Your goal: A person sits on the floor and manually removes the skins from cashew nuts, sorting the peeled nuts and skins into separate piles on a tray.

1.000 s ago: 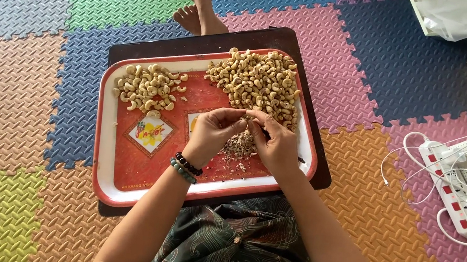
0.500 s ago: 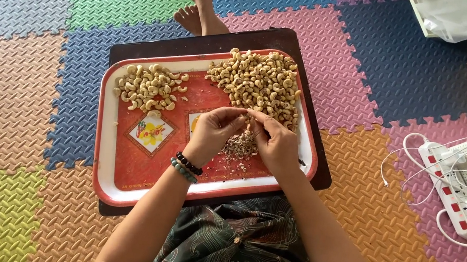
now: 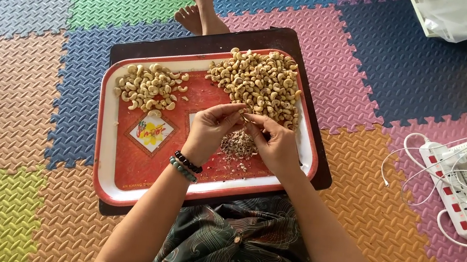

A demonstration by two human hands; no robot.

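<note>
Your left hand (image 3: 209,131) and right hand (image 3: 273,145): fingertips pinched together on one small cashew (image 3: 245,116), above a flaky heap of skins (image 3: 237,145); glossy red tray (image 3: 121,164).

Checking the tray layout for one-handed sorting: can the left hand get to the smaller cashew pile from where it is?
Probably yes. The left hand sits mid-tray, fingertips meeting the right hand, and the smaller cashew pile lies just beyond and to its left. Only bare red tray lies between them.
</note>
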